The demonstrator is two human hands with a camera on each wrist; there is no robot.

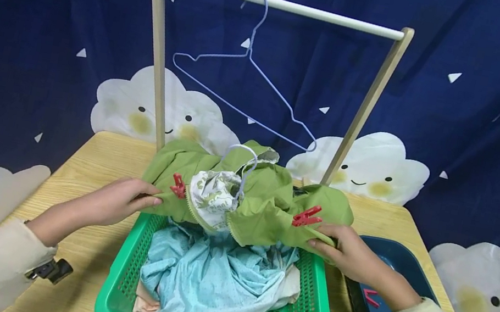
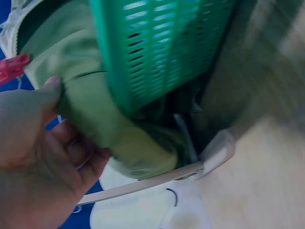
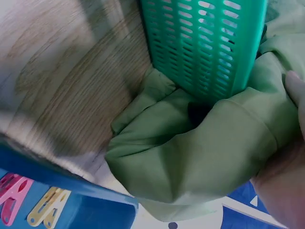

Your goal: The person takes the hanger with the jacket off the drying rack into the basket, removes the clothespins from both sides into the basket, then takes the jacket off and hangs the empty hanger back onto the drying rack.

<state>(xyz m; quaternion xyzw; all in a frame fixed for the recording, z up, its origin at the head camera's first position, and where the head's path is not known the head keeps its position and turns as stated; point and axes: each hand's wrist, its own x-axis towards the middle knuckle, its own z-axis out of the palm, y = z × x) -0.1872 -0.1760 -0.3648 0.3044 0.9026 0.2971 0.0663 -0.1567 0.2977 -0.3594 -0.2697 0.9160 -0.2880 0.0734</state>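
We have the green garment (image 1: 263, 222) stretched crosswise between our two hands. Our left hand (image 1: 116, 200) pinches one side of it, thumb above and fingers curled beneath; our right hand (image 1: 346, 248) pinches the other side. The hands stand well apart, probably so the cloth stays spread and its weight is shared.

Just inward of each hand, a left red peg (image 1: 178, 186) and a right red peg (image 1: 307, 216) grip the fabric, presumably to fix it to the hanger whose hook (image 1: 254, 167) rises midway between the hands; the hanger's arms are hidden. The patterned lining (image 1: 213, 194) shows there too.

The garment thus lies directly between the hands, over the far end of the green basket (image 1: 112, 277). Nearer us than the hands, light-blue clothes (image 1: 218, 279) lie heaped in the basket. Beyond both hands, a bare wire hanger (image 1: 252, 39) hangs from the rack (image 1: 367, 110) on the desk (image 1: 95, 162). Beside the right hand, the blue tub (image 1: 379, 250) holds a pink peg (image 3: 18, 191) and a yellow peg (image 3: 49, 206), perhaps kept there for easy reach.
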